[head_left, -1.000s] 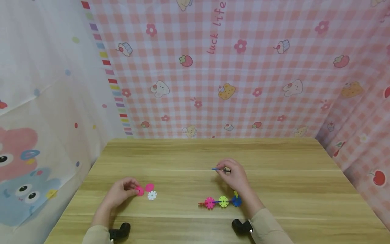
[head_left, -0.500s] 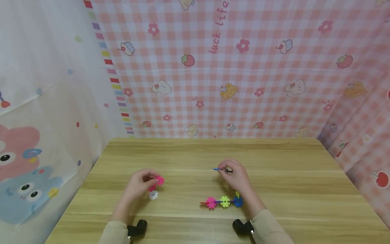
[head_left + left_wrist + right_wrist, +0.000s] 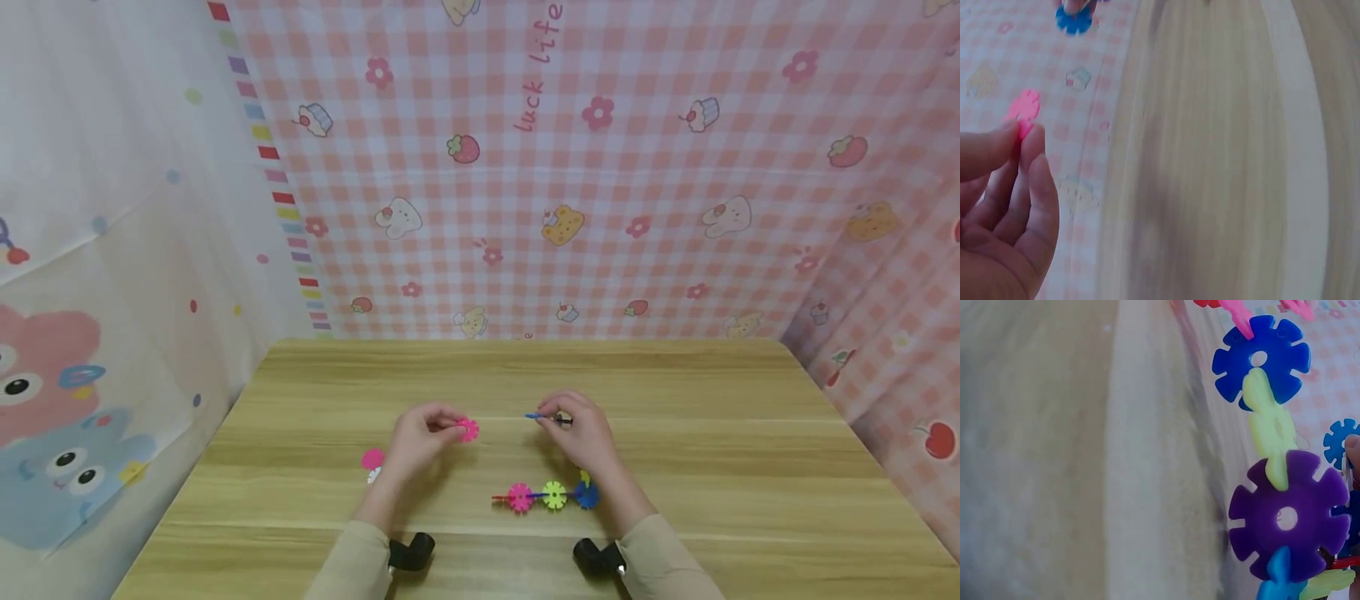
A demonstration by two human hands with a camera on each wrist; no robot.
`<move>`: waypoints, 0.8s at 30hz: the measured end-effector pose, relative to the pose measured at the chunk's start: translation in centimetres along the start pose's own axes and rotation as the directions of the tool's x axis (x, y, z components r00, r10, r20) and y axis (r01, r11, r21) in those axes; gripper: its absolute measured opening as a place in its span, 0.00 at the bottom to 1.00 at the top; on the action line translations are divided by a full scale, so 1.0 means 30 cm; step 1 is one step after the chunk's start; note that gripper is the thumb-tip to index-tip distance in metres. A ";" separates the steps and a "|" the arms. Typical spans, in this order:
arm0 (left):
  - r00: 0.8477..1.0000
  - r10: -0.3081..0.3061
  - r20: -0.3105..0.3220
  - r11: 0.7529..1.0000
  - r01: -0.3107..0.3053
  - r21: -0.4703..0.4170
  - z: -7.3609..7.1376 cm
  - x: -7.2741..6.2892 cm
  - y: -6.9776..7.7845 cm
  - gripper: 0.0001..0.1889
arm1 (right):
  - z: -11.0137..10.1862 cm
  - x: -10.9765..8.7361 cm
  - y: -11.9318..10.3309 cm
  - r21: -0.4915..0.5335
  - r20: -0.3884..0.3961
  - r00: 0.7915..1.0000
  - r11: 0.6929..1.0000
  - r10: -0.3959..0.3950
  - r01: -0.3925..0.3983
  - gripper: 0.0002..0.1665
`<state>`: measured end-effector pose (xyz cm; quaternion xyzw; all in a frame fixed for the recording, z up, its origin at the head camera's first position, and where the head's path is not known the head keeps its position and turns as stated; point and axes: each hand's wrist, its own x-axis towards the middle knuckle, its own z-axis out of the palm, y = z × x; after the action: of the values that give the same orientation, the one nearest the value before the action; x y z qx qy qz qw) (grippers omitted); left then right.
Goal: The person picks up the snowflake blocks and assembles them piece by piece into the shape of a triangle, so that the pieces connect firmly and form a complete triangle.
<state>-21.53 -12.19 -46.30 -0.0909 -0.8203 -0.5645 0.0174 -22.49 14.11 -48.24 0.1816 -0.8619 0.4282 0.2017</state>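
Observation:
My left hand (image 3: 423, 440) pinches a pink notched plastic disc (image 3: 468, 430) between thumb and fingertips, raised over the table. In the left wrist view, that pink disc (image 3: 1025, 111) stands up from the fingertips. My right hand (image 3: 579, 429) pinches a small blue notched disc (image 3: 532, 415), with other pieces partly hidden in the fingers. Below the right hand runs a chain of interlocked discs (image 3: 553, 496) in red, pink, yellow-green and blue. Up close in the right wrist view, a purple disc (image 3: 1288, 515) of this chain shows; whether the chain joins the held pieces, I cannot tell.
Left of my left forearm, a loose pink disc (image 3: 372, 459) and a partly covered white disc (image 3: 374, 476) lie on the wooden table (image 3: 675, 383). A pink checked cloth (image 3: 510, 275) hangs behind the table's far edge.
My left hand has picked the pink disc off the table and carried it rightward, closer to the right hand. The right hand has stayed almost still with its blue disc.

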 end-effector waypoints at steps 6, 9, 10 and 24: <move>0.999 -0.014 -0.045 1.000 0.014 -0.004 0.086 0.031 0.020 0.07 | 0.002 0.000 -0.005 0.006 -0.001 1.000 1.000 -0.005 0.005 0.09; 0.998 -0.026 -0.056 0.999 0.024 -0.034 0.124 0.047 0.034 0.07 | 0.004 0.000 -0.006 0.001 0.001 1.000 1.000 -0.015 0.015 0.10; 0.998 -0.030 -0.056 0.998 0.027 -0.048 0.136 0.052 0.039 0.08 | 0.004 0.001 -0.007 0.002 0.004 1.000 1.000 -0.019 0.019 0.10; 0.995 -0.086 -0.043 0.987 0.079 -0.136 0.225 0.081 0.078 0.07 | 0.005 0.001 0.004 -0.007 -0.016 0.995 0.995 -0.101 0.101 0.09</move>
<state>-23.01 -4.79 -46.27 -0.0440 -0.7828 -0.6207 0.0077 -22.60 14.03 -48.38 0.2207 -0.8514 0.4162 0.2305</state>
